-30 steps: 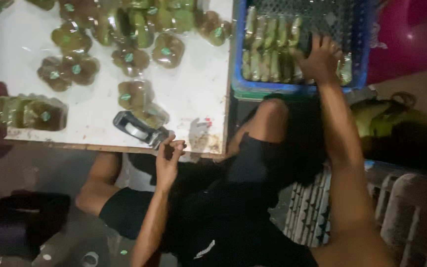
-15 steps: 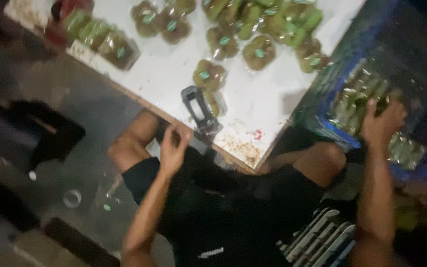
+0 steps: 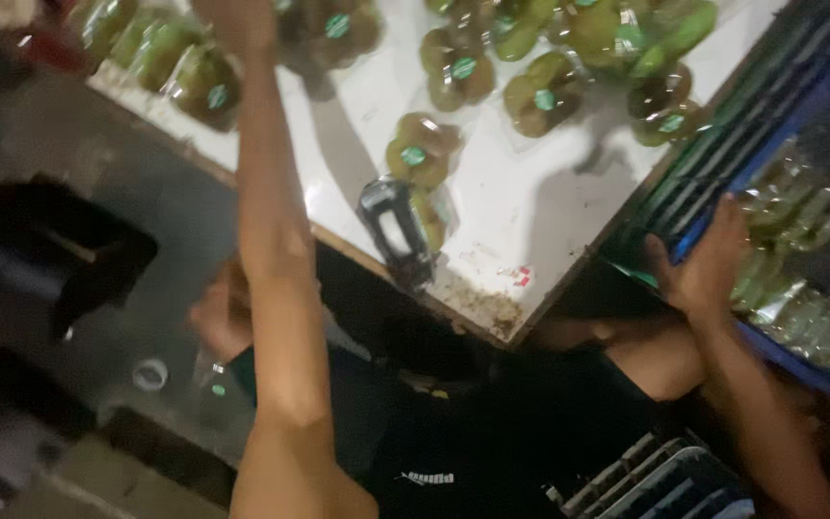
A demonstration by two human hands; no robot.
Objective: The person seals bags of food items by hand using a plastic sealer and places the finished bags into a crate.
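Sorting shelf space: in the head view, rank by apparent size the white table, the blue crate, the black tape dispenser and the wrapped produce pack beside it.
1. white table
2. blue crate, partly cropped
3. black tape dispenser and wrapped produce pack: look alike, unranked.

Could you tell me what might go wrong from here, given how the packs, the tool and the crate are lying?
1. The dark handheld tool lies right at the white table edge; a knock from the outstretched left hand or its arm might push it off.
2. The left hand reaches among loosely spread wrapped green produce packs; it could sweep some toward the edge.
3. The right hand is on the rim of the blue crate, which might tip or shift.
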